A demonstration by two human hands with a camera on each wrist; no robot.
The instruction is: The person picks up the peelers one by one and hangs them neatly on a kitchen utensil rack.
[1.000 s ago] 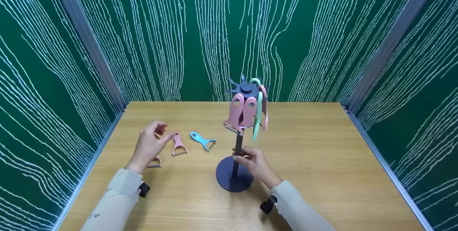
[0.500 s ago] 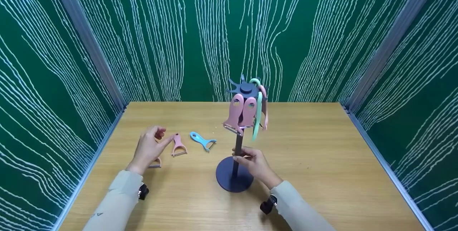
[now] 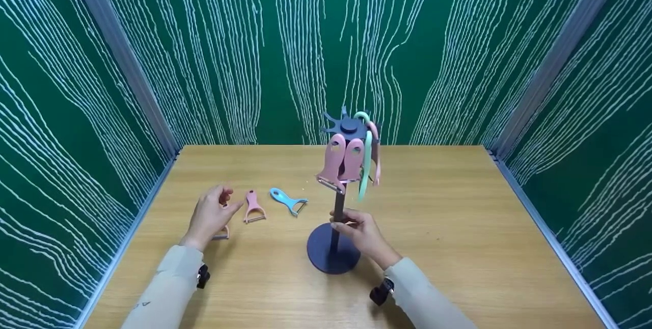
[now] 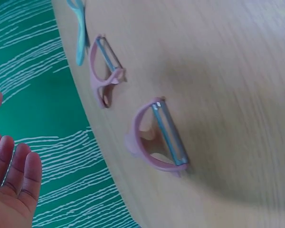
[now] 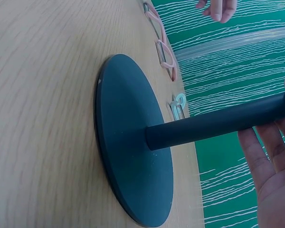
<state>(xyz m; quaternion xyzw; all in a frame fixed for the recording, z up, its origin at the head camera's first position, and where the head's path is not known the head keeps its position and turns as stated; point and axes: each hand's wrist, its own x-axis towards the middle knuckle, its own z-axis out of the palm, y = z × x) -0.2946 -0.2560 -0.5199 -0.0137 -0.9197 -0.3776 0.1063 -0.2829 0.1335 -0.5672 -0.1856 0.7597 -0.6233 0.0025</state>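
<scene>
My left hand [image 3: 211,214], fingers loosely bent and holding nothing, hovers over a pink peeler [image 4: 138,145], which it partly covers in the head view. Just right of its thumb lies a second pink peeler [image 3: 252,202], and beyond that a blue peeler [image 3: 285,199]. My right hand [image 3: 364,232] grips the post of a dark upright stand [image 5: 213,126] between thumb and fingers. From the hooks at its top hang two pink peelers facing me, one of them a pink peeler [image 3: 333,158] at the left, plus a green peeler [image 3: 367,161] and another pink peeler [image 3: 377,166] at the right.
The stand's round base [image 3: 326,260] sits flat on the wooden table [image 3: 458,268]. Several bare hooks [image 3: 331,121] point left and backward. Green walls [image 3: 214,54] with white lines enclose the back and sides. Small specks lie on the tabletop.
My left hand has drawn down and slightly left, its thumb moving away from the middle pink peeler's handle. The right hand and the stand stay in place.
</scene>
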